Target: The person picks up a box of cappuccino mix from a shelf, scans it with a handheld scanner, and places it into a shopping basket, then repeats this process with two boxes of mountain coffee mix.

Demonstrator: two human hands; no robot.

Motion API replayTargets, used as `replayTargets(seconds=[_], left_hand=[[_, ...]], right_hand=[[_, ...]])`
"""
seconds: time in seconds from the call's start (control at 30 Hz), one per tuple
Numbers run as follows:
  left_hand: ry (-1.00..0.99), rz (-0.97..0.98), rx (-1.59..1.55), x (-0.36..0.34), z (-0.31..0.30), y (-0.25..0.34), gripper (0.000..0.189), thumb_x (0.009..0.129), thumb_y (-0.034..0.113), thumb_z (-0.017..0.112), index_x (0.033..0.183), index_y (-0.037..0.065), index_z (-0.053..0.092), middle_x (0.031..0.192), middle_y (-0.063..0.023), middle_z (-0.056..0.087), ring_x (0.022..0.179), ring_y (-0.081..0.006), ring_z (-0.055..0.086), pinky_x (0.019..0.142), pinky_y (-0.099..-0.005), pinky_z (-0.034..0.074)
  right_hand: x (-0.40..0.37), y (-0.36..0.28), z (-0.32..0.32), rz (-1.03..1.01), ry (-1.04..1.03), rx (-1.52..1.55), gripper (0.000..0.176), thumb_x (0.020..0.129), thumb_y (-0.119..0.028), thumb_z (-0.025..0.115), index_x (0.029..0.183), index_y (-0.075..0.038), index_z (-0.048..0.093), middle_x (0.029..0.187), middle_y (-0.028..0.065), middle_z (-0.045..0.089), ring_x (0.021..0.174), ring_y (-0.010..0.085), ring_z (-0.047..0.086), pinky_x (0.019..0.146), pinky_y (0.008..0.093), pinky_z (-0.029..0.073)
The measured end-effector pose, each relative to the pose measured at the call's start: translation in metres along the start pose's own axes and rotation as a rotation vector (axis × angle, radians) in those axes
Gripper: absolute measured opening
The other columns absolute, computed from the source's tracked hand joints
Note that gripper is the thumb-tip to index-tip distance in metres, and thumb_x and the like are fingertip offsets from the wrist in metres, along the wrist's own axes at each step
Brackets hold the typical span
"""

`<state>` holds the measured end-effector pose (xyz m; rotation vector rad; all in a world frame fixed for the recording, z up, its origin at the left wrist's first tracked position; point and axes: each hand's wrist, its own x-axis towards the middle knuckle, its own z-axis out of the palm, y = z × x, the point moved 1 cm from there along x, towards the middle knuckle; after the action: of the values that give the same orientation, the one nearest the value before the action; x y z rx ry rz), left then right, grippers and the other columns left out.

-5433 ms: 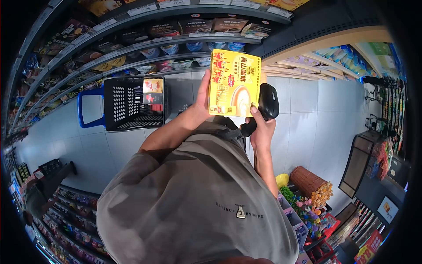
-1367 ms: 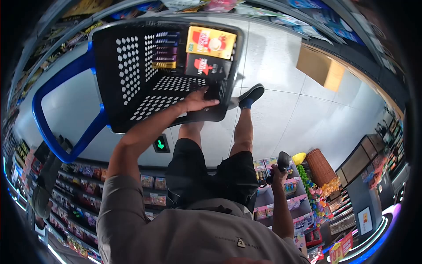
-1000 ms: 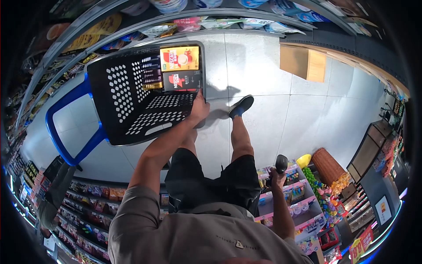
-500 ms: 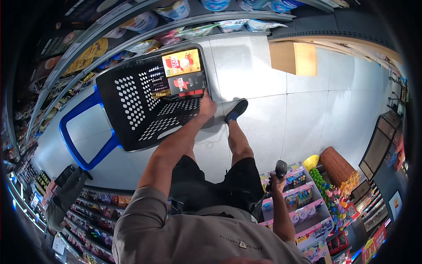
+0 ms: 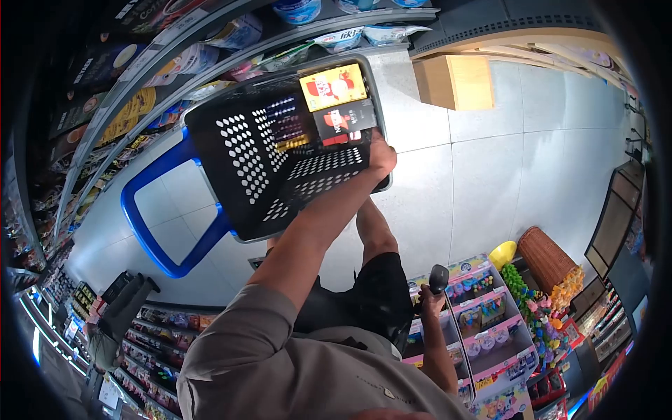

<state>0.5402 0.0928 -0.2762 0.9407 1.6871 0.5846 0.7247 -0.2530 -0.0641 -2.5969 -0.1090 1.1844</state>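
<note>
A black shopping basket (image 5: pixel 273 210) with perforated walls and a blue handle (image 5: pixel 133 210) is tilted, its inside facing me. My left hand (image 5: pixel 380 155) is closed on its right rim; part of the fingers is hidden. Inside, a yellow Nescafé box (image 5: pixel 334 87) sits beside a black-and-red Nescafé box (image 5: pixel 344 120), which is close to my left fingertips. Lower right, my right hand (image 5: pixel 432 302) is wrapped round a dark handheld barcode scanner (image 5: pixel 438 278), held away from the basket.
Shelves of packaged goods (image 5: pixel 175 70) curve along the left and top. A wooden box (image 5: pixel 458 82) juts out at the upper right. A tiered toy display (image 5: pixel 490 315) and a wicker basket (image 5: pixel 542 259) stand lower right. Another person (image 5: pixel 119 315) is at the lower left.
The basket, with its boxes and my left hand, has shifted right in view. My right hand and the scanner sit slightly lower and further left. The shelves have shifted left.
</note>
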Motion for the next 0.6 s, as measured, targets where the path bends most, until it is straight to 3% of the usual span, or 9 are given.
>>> replayTargets(seconds=[0.1,0.33,0.37,0.4,0.47,0.53,0.6], left_hand=[[0.057,0.152,-0.103,0.011,0.029,0.009,0.065,0.071,-0.011,0.048,0.134,-0.009,0.032,0.126,-0.0291,0.05,0.12,-0.0397,0.048,0.104,-0.0371,0.036],[0.111,0.127,0.003,0.029,0.073,0.012,0.06,0.071,-0.009,0.051,0.129,-0.009,0.034,0.123,-0.0301,0.052,0.117,-0.0413,0.05,0.1,-0.0387,0.041],[0.101,0.096,0.031,0.031,0.077,0.012,0.061,0.072,-0.004,0.059,0.128,-0.008,0.036,0.121,-0.0299,0.052,0.116,-0.0416,0.051,0.099,-0.0395,0.041],[0.108,0.106,0.039,0.029,0.072,0.019,0.061,0.072,-0.004,0.059,0.128,-0.008,0.036,0.121,-0.0299,0.052,0.116,-0.0416,0.051,0.099,-0.0395,0.041],[-0.3,-0.112,0.121,0.024,0.05,0.038,0.083,0.074,0.016,0.071,0.135,-0.013,0.023,0.138,-0.0323,0.036,0.128,-0.0396,0.04,0.108,-0.037,0.033],[-0.379,0.181,0.341,0.018,0.032,0.047,0.093,0.073,0.036,0.076,0.135,-0.012,0.026,0.136,-0.0324,0.038,0.125,-0.0392,0.045,0.106,-0.0375,0.037],[-0.5,-0.001,0.275,0.01,0.009,0.06,0.092,0.073,0.043,0.075,0.133,-0.011,0.032,0.133,-0.0313,0.042,0.122,-0.0403,0.047,0.104,-0.0381,0.039]], right_hand=[[0.004,0.005,-0.005,0.054,-0.004,0.015,0.025,0.075,-0.012,0.075,0.089,0.005,0.061,0.074,0.0094,0.065,0.059,0.0173,0.065,0.053,0.0288,0.051],[0.019,0.001,-0.001,0.085,-0.028,0.009,0.029,0.075,-0.016,0.073,0.09,0.004,0.059,0.072,0.0112,0.065,0.06,0.0192,0.064,0.054,0.0304,0.049],[0.021,-0.002,-0.001,0.11,-0.02,0.018,0.029,0.075,-0.016,0.072,0.09,0.004,0.059,0.072,0.0116,0.064,0.058,0.0188,0.063,0.053,0.0306,0.048],[0.024,-0.008,-0.001,0.132,-0.012,0.028,0.029,0.075,-0.017,0.072,0.09,0.004,0.058,0.072,0.012,0.064,0.057,0.0185,0.061,0.052,0.0309,0.047],[0.031,-0.005,0.003,0.085,-0.007,0.089,0.02,0.075,-0.013,0.072,0.077,0.002,0.059,0.062,0.0076,0.061,0.049,0.0151,0.055,0.046,0.0295,0.042],[0.036,-0.003,0.01,0.064,-0.024,0.13,0.02,0.075,-0.016,0.071,0.074,0.001,0.06,0.061,0.0077,0.061,0.048,0.0148,0.054,0.045,0.0298,0.04],[0.029,-0.022,0.015,0.097,-0.042,0.109,0.021,0.075,-0.017,0.072,0.074,0.0,0.06,0.063,0.0089,0.062,0.049,0.0154,0.055,0.045,0.0301,0.041]])
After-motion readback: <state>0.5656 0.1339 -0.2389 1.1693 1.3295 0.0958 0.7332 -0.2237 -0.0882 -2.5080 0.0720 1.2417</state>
